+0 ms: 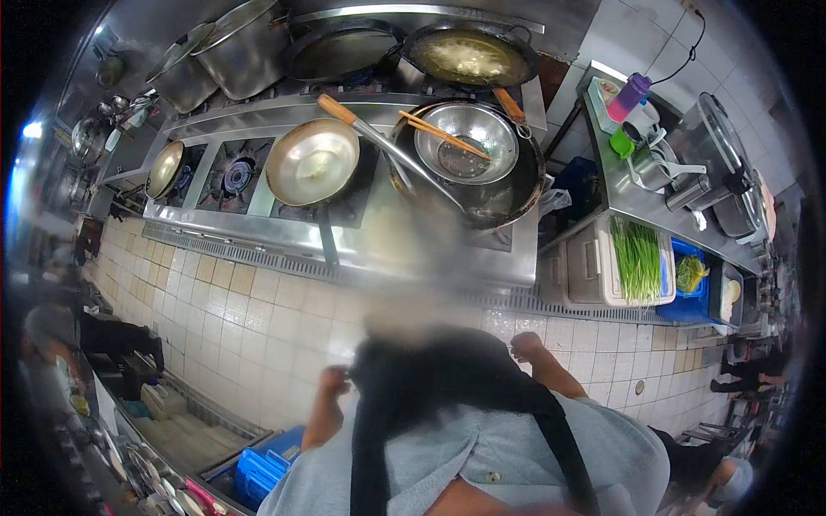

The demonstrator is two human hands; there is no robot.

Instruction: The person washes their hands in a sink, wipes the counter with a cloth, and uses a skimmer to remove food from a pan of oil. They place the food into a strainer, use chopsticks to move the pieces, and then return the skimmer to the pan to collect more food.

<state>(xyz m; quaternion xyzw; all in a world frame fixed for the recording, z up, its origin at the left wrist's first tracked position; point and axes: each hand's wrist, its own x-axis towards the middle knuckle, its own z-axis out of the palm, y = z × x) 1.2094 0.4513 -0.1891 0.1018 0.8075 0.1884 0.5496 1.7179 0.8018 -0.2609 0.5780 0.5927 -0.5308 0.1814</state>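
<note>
My left hand [335, 379] hangs beside the black apron [447, 370], its fingers curled; no object shows in it. On the other side, my right hand [527, 346] is closed with nothing visible in it. Both hands are away from the stove. The nearest cookware is a shallow pan [313, 162] on a burner, its handle toward me. To its right, a metal strainer bowl [467, 165] sits in a large dark wok [532, 185], with wooden chopsticks [443, 135] across the bowl. A wooden-handled ladle [370, 131] leans on the wok. A blurred smear covers the middle of the view.
Behind are a wok of bubbling oil [469, 60], a dark wok [344, 53] and tall pots [243, 52]. At right stand a steel table [632, 172] and a bin of green stalks [635, 262]. Other people [727, 477] are at the edges. The tiled floor [249, 301] looks shiny.
</note>
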